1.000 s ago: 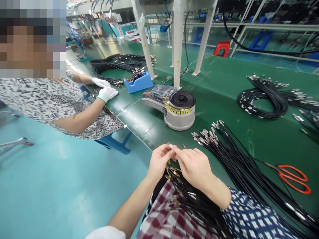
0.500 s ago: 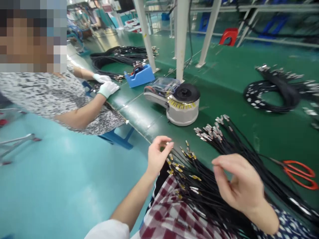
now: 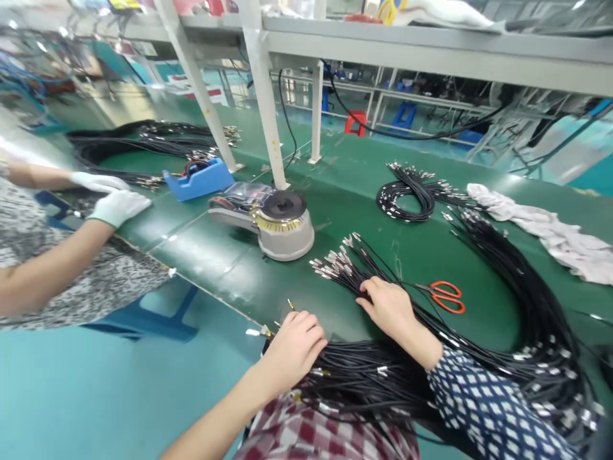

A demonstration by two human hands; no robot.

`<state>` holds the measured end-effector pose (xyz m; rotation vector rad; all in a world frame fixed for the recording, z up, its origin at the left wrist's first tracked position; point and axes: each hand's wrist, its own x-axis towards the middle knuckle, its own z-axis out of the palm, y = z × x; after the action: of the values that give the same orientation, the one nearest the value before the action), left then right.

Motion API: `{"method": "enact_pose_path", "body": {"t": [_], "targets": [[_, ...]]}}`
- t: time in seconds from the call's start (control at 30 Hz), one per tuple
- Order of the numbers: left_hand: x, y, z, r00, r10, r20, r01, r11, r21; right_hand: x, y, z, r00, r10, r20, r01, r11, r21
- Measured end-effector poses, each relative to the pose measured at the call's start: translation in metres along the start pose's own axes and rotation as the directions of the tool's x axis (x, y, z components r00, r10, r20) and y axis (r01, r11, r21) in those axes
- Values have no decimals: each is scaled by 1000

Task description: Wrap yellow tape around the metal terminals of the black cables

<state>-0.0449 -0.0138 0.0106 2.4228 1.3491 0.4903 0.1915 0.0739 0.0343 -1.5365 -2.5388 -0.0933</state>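
Across my lap and the table edge lies a bundle of black cables (image 3: pixel 354 364), some ends wrapped in yellow. My left hand (image 3: pixel 299 342) rests with curled fingers over this bundle's ends; what its fingers hold is hidden. Further right, my right hand (image 3: pixel 387 306) has its thumb and fingers round black cables of a second bundle, just behind their silver connector ends (image 3: pixel 338 263). Beyond my hands stands a round grey tape dispenser (image 3: pixel 286 239) with a black disc on top. Orange-handled scissors (image 3: pixel 446 296) lie right of my right hand.
At the left, a person's white-gloved hands (image 3: pixel 117 207) rest at the table edge near a blue tape holder (image 3: pixel 201 181). Coiled black cables (image 3: pixel 416 191) and a pale cloth (image 3: pixel 550 233) lie at the back right. White posts (image 3: pixel 265 96) hold up a shelf.
The view has swung to the right. My right hand has gone from raised above the cables to gripping the second bundle. My left hand has turned palm down onto the lap bundle.
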Motion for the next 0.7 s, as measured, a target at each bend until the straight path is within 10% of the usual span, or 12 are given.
{"method": "enact_pose_path", "body": {"t": [0.4,0.47,0.57,0.7], "targets": [[10,2,-6,985,-161,-66,136,947,-293,-9,-3,-1,993,79,-92,-58,974,217],[17,5,-8,943,-305,-130,179,798,-575,-18,-8,-13,991,129,-18,-107,890,444],[33,13,-12,876,-476,-79,101,341,-934,-36,-21,-22,991,78,109,-132,726,675],[46,22,-14,845,-535,-16,-33,-21,-999,-58,-38,-15,986,-22,167,-113,648,753]]}}
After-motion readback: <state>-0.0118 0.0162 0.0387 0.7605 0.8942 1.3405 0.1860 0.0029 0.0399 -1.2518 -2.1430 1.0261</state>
